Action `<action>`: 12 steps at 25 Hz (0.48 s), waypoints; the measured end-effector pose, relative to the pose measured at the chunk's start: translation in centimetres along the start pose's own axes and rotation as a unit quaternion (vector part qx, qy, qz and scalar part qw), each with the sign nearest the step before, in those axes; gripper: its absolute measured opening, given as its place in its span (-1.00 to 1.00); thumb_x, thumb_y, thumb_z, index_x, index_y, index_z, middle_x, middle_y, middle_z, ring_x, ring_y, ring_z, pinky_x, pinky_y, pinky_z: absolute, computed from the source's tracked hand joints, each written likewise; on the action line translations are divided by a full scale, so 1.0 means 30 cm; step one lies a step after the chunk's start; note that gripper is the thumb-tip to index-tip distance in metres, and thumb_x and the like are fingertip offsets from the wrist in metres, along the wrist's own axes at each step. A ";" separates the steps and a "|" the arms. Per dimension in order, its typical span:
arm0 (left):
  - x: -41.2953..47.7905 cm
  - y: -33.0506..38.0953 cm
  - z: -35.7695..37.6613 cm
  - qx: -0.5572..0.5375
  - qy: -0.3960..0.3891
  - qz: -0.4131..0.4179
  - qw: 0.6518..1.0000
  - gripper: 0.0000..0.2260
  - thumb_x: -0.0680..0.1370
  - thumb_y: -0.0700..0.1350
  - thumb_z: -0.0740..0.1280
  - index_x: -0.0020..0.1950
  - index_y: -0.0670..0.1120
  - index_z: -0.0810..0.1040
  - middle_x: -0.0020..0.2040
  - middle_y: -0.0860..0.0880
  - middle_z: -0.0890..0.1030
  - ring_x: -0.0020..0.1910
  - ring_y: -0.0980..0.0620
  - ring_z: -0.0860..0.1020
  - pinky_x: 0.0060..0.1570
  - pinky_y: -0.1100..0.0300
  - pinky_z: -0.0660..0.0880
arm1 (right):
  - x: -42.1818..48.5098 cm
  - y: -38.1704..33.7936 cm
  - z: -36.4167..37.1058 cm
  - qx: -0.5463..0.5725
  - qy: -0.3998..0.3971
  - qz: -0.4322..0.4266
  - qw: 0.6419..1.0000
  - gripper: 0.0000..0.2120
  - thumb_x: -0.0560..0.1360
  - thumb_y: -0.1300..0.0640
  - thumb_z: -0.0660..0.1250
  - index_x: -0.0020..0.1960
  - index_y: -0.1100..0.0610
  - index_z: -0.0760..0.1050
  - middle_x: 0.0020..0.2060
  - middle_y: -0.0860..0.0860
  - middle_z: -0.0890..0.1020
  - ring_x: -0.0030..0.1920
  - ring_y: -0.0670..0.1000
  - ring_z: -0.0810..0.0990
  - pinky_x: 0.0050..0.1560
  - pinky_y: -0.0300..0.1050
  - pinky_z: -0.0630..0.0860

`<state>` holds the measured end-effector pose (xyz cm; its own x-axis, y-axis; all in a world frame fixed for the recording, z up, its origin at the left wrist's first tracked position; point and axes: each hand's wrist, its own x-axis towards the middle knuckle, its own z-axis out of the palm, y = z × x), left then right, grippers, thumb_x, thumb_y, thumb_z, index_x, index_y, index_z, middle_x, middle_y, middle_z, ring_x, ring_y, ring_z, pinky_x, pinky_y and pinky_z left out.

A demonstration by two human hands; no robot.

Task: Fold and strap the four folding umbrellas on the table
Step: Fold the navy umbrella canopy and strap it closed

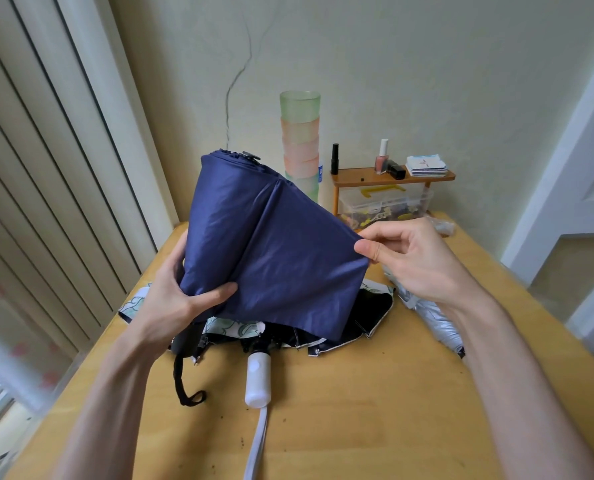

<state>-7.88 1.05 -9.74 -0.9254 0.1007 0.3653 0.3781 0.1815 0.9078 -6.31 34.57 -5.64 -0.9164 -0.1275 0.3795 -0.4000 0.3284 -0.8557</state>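
Navy umbrella (271, 244) btwn both hands.

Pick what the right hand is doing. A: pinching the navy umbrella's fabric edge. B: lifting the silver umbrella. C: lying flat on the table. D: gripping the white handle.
A: the right hand pinches a corner of the navy umbrella between thumb and finger.

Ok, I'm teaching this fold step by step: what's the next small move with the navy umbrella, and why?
Probably wrap that flap round the bundle: the right hand pinches a panel of the navy umbrella pulled out sideways, while the left hand grips the gathered body.
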 end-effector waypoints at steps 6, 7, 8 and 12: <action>0.001 0.008 0.008 0.024 0.005 -0.002 1.000 -0.32 0.42 -0.42 0.55 0.34 0.20 0.49 0.13 0.31 0.68 0.15 0.28 0.64 0.00 0.40 0.57 | -0.001 0.001 -0.011 -0.033 -0.006 0.002 0.999 -0.94 0.58 0.17 0.49 -0.06 0.07 0.73 -0.10 -0.01 0.77 -0.02 0.00 0.73 0.17 0.08 0.64; 0.002 0.008 0.004 0.022 0.005 0.000 1.000 -0.31 0.43 -0.41 0.55 0.34 0.21 0.49 0.14 0.31 0.67 0.17 0.28 0.64 0.01 0.39 0.57 | -0.003 -0.002 -0.018 -0.024 0.017 0.003 1.000 -0.99 0.53 0.16 0.55 -0.08 0.09 0.73 -0.11 0.02 0.77 -0.01 0.05 0.74 0.20 0.13 0.65; 0.003 0.007 0.001 0.020 0.005 0.001 1.000 -0.30 0.43 -0.41 0.55 0.35 0.23 0.48 0.16 0.31 0.67 0.17 0.28 0.63 0.02 0.39 0.57 | -0.003 -0.004 -0.024 -0.019 0.038 0.002 0.999 -0.95 0.48 0.16 0.59 -0.09 0.10 0.73 -0.12 0.03 0.78 -0.01 0.07 0.75 0.21 0.14 0.65; 0.002 0.007 0.000 0.014 -0.001 -0.004 1.000 -0.30 0.42 -0.38 0.56 0.34 0.25 0.47 0.14 0.33 0.67 0.16 0.29 0.64 0.00 0.39 0.58 | -0.009 -0.016 -0.028 0.002 0.062 0.010 0.998 -0.87 0.39 0.20 0.64 -0.13 0.14 0.71 -0.16 0.04 0.78 -0.05 0.09 0.78 0.18 0.05 0.69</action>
<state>-7.84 1.11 -9.52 -0.9281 0.1005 0.3586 0.3720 0.2093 0.9043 -5.85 35.22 -5.05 -0.9154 -0.0048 0.4025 -0.3821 0.3252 -0.8650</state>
